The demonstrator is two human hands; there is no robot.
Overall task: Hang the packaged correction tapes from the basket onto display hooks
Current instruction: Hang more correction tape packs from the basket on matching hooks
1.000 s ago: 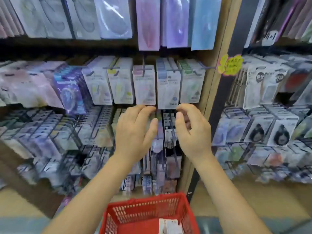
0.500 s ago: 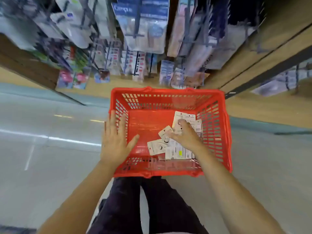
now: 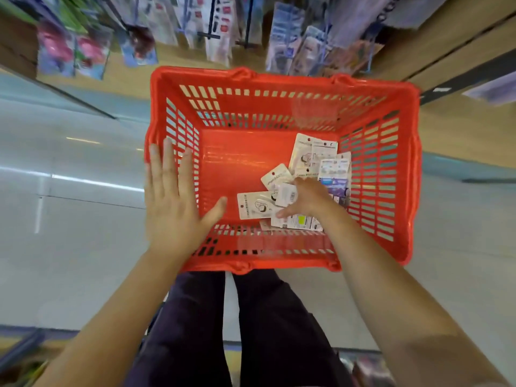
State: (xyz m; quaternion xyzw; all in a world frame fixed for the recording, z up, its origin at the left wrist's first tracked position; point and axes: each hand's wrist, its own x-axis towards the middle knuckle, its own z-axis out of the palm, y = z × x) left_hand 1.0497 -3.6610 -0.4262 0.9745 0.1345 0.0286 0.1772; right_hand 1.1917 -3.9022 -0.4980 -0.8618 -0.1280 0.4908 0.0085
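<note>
A pale shop floor (image 3: 83, 247) fills the lower view, with a wooden display fixture (image 3: 460, 51) running across the top, its hooks (image 3: 212, 34) hung with blurred packets. On the floor just in front of the fixture sits a red plastic basket (image 3: 391, 191), slotted on all four walls, between the fixture and the person's dark trouser legs (image 3: 251, 331).

The left hand (image 3: 173, 208) lies flat over the basket's left wall and near-left corner, fingers straight and spread, thumb angled inward over the basket's floor; it holds nothing.

The right hand (image 3: 310, 199) reaches down inside the basket onto a loose heap of packaged correction tapes (image 3: 315, 157) gathered in the right half of the basket floor. The heap lies under and around this hand: white cards fan out beyond the fingers toward the far wall, one card with a dark printed shape (image 3: 254, 205) lies just to the hand's left, and another with a yellow patch (image 3: 301, 220) shows beneath the wrist. The fingers curl down among the cards and appear to pinch a small white packet (image 3: 284, 194), though blur makes the grip hard to confirm.
</note>
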